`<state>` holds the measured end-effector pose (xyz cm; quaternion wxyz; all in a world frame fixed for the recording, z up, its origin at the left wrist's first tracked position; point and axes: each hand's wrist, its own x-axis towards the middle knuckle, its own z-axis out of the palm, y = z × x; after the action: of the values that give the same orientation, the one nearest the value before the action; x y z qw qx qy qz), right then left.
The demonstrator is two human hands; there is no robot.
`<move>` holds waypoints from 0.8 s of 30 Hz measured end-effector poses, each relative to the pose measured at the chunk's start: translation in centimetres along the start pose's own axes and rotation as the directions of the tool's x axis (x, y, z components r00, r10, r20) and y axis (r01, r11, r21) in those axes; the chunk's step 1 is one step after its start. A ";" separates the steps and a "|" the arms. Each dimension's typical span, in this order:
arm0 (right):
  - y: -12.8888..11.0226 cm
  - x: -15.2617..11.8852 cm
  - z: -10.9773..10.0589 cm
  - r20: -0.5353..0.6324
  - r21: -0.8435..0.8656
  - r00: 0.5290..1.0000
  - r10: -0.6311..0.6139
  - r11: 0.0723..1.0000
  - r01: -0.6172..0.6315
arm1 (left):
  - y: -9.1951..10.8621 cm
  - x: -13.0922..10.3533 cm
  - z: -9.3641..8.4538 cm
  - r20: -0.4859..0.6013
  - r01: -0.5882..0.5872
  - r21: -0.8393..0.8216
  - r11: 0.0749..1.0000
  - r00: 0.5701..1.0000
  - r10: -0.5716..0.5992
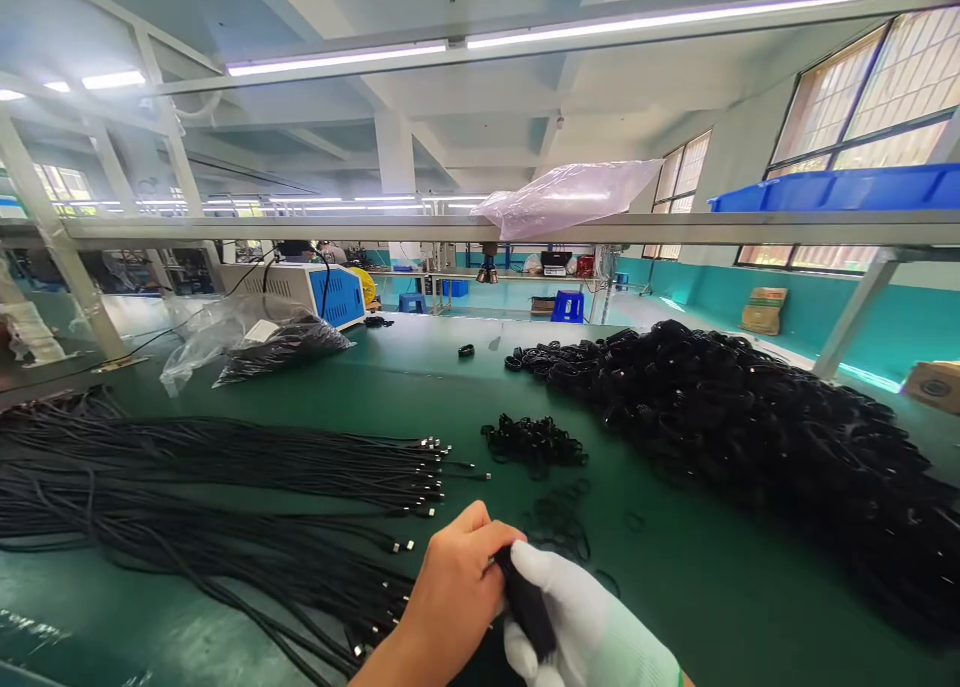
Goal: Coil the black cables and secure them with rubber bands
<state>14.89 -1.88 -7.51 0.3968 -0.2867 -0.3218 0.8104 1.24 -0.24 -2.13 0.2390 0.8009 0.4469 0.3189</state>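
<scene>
My right hand [589, 617], in a white glove, is wrapped around a coiled black cable [529, 607] low in the middle of the head view. My bare left hand [461, 577] is closed at the upper end of this coil, its fingers against the glove's thumb. The fingertips are partly hidden. To the left, long black cables [247, 457] with metal plugs lie stretched out in bundles. Just beyond my hands are loose black bands [559, 517] and a small heap of black bands [532, 439]. A large pile of coiled black cables [720, 417] spreads along the right.
The green table [420, 397] carries a clear plastic bag with dark contents [277, 342] and a blue-and-white machine [315, 292] at the back left. One small coil [466, 351] lies apart. Overhead, a shelf rail [375, 229] holds a plastic bag [570, 195] and a blue tray [840, 189].
</scene>
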 end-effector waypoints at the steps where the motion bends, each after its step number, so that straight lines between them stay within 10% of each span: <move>1: -0.1 0.0 0.1 0.018 0.055 1.000 0.022 0.998 -0.022 | -0.1 0.1 0.1 -0.010 0.012 -0.014 1.000 1.000 -0.013; 10: -0.3 -0.2 1.5 0.206 0.129 0.977 -0.053 0.991 0.026 | -0.6 0.0 -0.6 -0.068 0.072 -0.189 0.979 0.994 -0.086; 16: 0.1 0.9 1.5 0.093 0.155 0.983 -0.157 0.978 0.141 | 0.8 0.9 -3.4 0.032 0.122 0.135 0.983 0.991 -0.128; 21: -0.5 0.8 1.1 0.197 0.286 0.980 0.040 0.953 -0.096 | -1.3 1.7 -5.1 0.338 0.117 -0.411 0.904 0.941 0.032; 24: -0.6 0.9 1.2 0.133 0.147 0.991 0.000 0.989 -0.020 | -2.3 1.9 -4.8 0.394 0.211 -0.435 0.875 0.919 -0.026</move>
<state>13.85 -1.18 -6.54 0.3906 -0.2035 -0.2848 0.8514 -2.77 2.96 0.13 0.5261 0.7357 0.3512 0.2422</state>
